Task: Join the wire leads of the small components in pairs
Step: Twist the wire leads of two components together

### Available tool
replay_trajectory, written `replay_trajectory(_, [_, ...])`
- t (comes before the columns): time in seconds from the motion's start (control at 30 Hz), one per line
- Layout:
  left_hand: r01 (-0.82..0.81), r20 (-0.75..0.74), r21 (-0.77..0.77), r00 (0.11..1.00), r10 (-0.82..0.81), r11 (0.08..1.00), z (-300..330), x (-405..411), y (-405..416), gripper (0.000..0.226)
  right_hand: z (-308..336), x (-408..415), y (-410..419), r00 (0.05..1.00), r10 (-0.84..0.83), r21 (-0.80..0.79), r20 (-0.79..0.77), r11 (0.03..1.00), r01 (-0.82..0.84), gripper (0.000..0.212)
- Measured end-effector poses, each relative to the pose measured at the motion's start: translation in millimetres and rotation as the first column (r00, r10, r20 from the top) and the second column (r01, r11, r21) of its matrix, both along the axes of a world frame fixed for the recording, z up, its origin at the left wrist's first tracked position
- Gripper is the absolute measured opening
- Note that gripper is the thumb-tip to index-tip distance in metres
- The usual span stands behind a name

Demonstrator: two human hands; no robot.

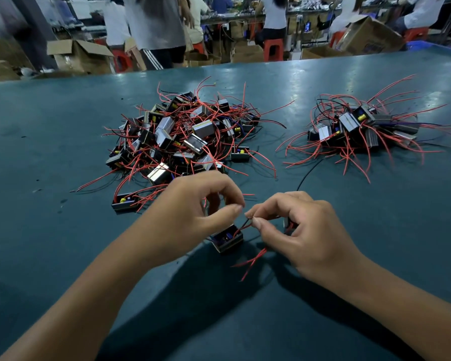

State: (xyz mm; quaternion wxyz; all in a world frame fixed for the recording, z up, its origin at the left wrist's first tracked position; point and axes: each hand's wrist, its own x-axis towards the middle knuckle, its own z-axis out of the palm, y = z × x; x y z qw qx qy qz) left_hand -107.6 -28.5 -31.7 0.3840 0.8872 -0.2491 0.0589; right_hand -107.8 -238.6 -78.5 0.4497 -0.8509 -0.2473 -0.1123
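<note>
A small black boxed component point(227, 239) with red and black leads hangs just above the green table, between my hands. My left hand point(193, 212) has thumb and forefinger pinched together above it, close to the wire ends. My right hand point(297, 227) pinches the tips of the wire leads point(246, 223) between thumb and forefinger. A second component point(287, 223) is partly hidden under the right fingers. Loose red leads point(250, 261) trail down below the right palm.
A big heap of similar components with red wires point(180, 136) lies mid-table ahead. A smaller heap point(359, 126) sits to the right. One stray component point(124, 201) lies left of my left hand. Across the green table point(50, 152) stand people, cardboard boxes and red stools.
</note>
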Motion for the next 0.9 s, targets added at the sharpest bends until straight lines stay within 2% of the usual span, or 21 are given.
replay_trajectory(0.1, [0.084, 0.178, 0.074, 0.979, -0.096, 0.994, -0.4, 5.4, 7.1, 0.009, 1.2, 1.3, -1.3, 1.000, 0.010, -0.003, -0.018, 1.000, -0.010, 0.019])
replay_trajectory(0.27, [0.146, 0.283, 0.165, 0.940, -0.189, 0.975, -8.6, 10.5, 4.4, 0.014, 1.7, 1.4, -3.0, 0.999, 0.014, 0.012, -0.040, 1.000, -0.014, 0.011])
replay_trajectory(0.4, [0.159, 0.304, 0.169, 0.930, -0.205, 0.973, -9.7, 12.5, 5.1, 0.015, 2.2, 1.3, -2.6, 0.999, 0.026, 0.026, -0.044, 0.999, -0.024, 0.004])
replay_trajectory(0.67, [0.160, 0.361, 0.205, 0.904, -0.227, 0.966, -11.3, 14.0, 2.9, 0.010, 2.2, 0.0, -0.4, 0.997, 0.061, 0.040, -0.036, 0.997, -0.060, 0.010])
replay_trajectory(0.9, [0.181, 0.301, 0.215, 0.923, -0.241, 0.960, -14.1, 13.7, 2.9, 0.013, 2.5, -2.3, 0.9, 0.995, 0.084, 0.049, -0.050, 0.996, -0.081, 0.012])
